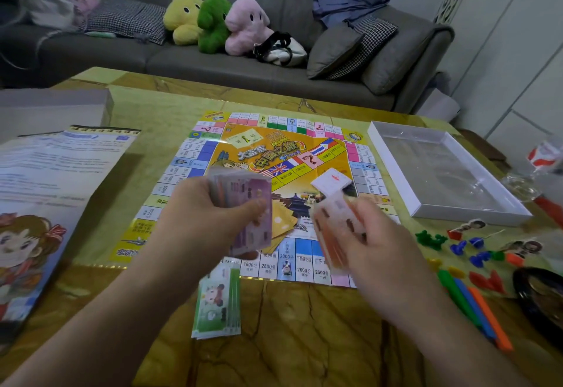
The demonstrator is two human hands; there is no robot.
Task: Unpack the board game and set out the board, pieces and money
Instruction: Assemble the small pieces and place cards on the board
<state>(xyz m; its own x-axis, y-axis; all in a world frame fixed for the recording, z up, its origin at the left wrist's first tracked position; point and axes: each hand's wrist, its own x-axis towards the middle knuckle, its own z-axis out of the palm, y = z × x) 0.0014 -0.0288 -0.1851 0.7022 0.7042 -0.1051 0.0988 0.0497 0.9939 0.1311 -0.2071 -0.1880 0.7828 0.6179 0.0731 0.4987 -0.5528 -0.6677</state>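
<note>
So the board (pixel 274 191) is already flat on the counter (pixel 304 335), and it's money-sorting time by the look of it. Left hand (pixel 210 219) has its grip curled round a thick wad of notes (pixel 243 213), purple one on top, held over the board's near half. Right hand (pixel 374 243) is pinching a smaller orange bunch (pixel 335 228), blurry, so it's probably mid-move.

The bit that matters: the green stack (pixel 217 304) lies on the counter just off the board's near edge, below the left hand, long axis running away from the person. I'd guess the orange ones go down beside it, to its right, so the right hand has the shorter trip.

Pieces (pixel 469 249) are scattered right of the board, near the open tray (pixel 393 155). Rules sheet (pixel 61 167) is on the left. Marbled yellow counter, grey sofa (pixel 274 63) with plushies behind.
</note>
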